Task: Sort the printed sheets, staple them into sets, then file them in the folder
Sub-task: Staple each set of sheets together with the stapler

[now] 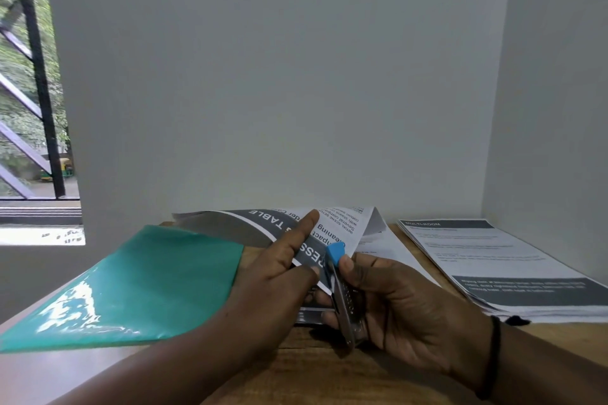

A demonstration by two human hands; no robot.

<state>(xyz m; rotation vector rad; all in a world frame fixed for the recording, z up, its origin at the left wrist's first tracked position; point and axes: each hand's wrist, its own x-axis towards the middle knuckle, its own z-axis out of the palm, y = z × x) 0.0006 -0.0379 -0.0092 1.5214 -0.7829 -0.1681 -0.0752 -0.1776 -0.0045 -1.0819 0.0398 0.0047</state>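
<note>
You're holding a set of printed sheets (332, 230) up off the wooden table (316, 368) with your left hand (279, 276), thumb and fingers pinching the near edge, index finger lying straight along the top page. The set is bowing upward, its far edge curling toward the wall (279, 76) and showing the white undersides of the pages. The top page is reading upside down to you: a dark grey header band with bold white capitals, part of it looking like "TABLE", then smaller black text on white below it. Your right hand (404, 309) is gripping a stapler (343, 293), fingers wrapped around its silver metal body, thumb pressing on the blue plastic cap at the front end. The stapler's mouth is sitting at the corner of the set, right beside your left thumb; can't tell whether it's biting through the paper. A black band (492, 358) is circling your right wrist. A green folder (131, 289), glossy and catching glare, is lying flat on the table's left side, partly under the raised sheets and your left forearm. A stack of more printed sheets (500, 270) is resting on the table's right side by the side wall, top page showing a dark header at the far end and a dark grey block with white text at the near end, the words too blurry to read. A window (33, 92) with black bars is showing greenery at far left.
</note>
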